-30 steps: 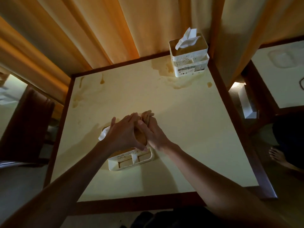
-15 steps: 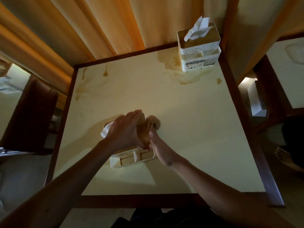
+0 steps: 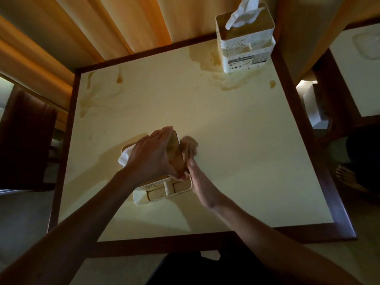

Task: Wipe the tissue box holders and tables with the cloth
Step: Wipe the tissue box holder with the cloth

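Observation:
A white tissue box holder (image 3: 162,192) with brown spatters stands on the cream table (image 3: 236,151), left of centre, a tissue (image 3: 125,157) poking out on its left. My left hand (image 3: 152,155) lies over its top and grips it, thumb at the near edge. Against the holder's right side, my right hand (image 3: 195,173) presses a brownish cloth (image 3: 190,142), which is blurred and mostly hidden. A second white holder (image 3: 244,50) with a tissue sticking up stands at the table's far right corner, in a brown stain (image 3: 226,83).
More brown stains (image 3: 90,99) mark the far left of the table top, inside its dark wooden rim (image 3: 164,243). A dark chair (image 3: 26,140) stands on the left. On the right are another table (image 3: 359,79) and a person's bare foot (image 3: 347,177). Curtains (image 3: 102,27) hang behind.
My right hand has slid from the holder's top down onto its right side with the cloth. My left hand has kept its hold on top. The view has moved closer.

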Motion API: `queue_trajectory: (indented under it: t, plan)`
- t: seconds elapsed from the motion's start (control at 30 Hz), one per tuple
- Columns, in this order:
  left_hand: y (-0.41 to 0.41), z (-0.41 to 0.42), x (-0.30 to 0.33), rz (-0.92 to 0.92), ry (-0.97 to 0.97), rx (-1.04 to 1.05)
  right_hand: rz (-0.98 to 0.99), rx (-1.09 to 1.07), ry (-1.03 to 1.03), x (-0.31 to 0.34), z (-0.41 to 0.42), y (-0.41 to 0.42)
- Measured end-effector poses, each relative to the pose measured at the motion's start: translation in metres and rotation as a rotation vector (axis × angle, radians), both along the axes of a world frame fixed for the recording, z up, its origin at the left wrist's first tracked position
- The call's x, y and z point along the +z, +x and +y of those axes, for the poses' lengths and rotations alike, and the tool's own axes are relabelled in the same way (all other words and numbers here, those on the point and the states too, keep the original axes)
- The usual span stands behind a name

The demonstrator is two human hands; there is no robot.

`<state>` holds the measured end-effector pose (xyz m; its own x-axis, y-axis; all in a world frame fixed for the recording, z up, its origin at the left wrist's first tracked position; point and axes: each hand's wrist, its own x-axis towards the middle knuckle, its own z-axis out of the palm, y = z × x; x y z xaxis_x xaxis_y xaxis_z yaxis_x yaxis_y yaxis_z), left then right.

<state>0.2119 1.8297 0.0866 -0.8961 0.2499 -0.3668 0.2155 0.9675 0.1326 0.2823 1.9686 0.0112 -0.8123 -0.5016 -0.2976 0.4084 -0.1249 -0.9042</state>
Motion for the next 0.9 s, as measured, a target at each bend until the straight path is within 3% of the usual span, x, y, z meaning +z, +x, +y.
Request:
queue_trajectory:
  t: [0.13, 0.4, 0.6, 0.73, 0.9]
  plan:
    - [-0.001, 0.003, 0.002, -0.013, -0.005, -0.001, 0.0, -0.061, -0.017, -0.008, -0.005, -0.027]
    - [-0.004, 0.002, 0.002, -0.038, -0.036, -0.009, -0.233, -0.061, -0.001, -0.002, 0.003, 0.049]
    - [-0.005, -0.002, -0.002, -0.005, 0.02, -0.015, -0.037, -0.126, -0.11, 0.018, -0.011, -0.02]
    - [-0.006, -0.001, -0.002, 0.0, -0.004, -0.04, -0.047, -0.05, -0.063, -0.008, -0.007, -0.018]
    - [-0.005, -0.004, -0.002, -0.02, -0.017, -0.033, -0.213, -0.02, 0.075, -0.014, 0.001, 0.038]
